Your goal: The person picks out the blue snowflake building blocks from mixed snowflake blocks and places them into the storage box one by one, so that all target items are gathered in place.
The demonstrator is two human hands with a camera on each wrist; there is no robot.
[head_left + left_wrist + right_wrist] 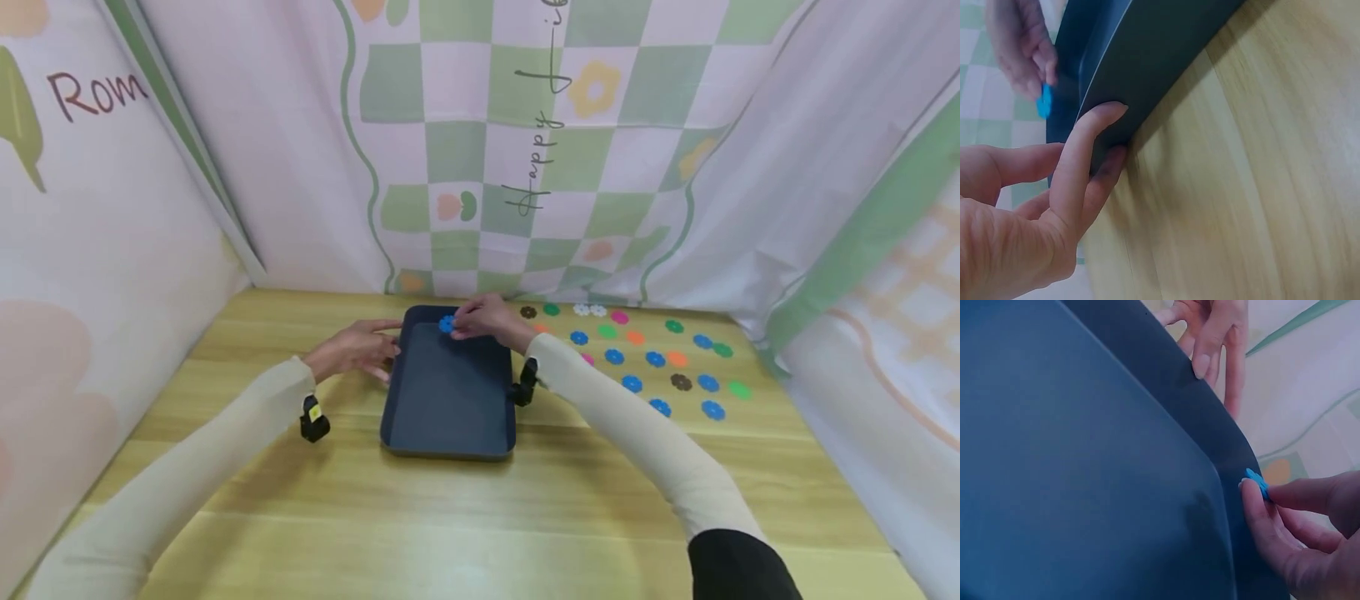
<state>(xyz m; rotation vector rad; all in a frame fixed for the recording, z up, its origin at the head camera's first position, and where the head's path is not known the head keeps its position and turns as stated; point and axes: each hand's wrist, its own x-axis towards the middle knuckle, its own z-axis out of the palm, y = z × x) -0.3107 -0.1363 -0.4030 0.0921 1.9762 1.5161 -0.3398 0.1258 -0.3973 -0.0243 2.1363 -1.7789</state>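
Observation:
A dark grey rectangular tray [450, 392] lies on the wooden table. Over its far left corner, my right hand [486, 319] pinches a blue flower-shaped piece [447, 324] between thumb and fingers. The right wrist view shows the same blue piece [1257, 483] at the fingertips, close over the tray's rim [1179, 412]. On the tray's left side is my left hand [358, 348], fingers spread along the outer wall. One of its fingers [1100, 119] rests against that wall in the left wrist view.
Several flower-shaped pieces lie scattered on the table right of the tray, among them a blue one [713, 410], a brown one [681, 382], a green one [739, 390] and a pink one [619, 317]. A patterned curtain [525, 150] hangs behind the table [450, 525].

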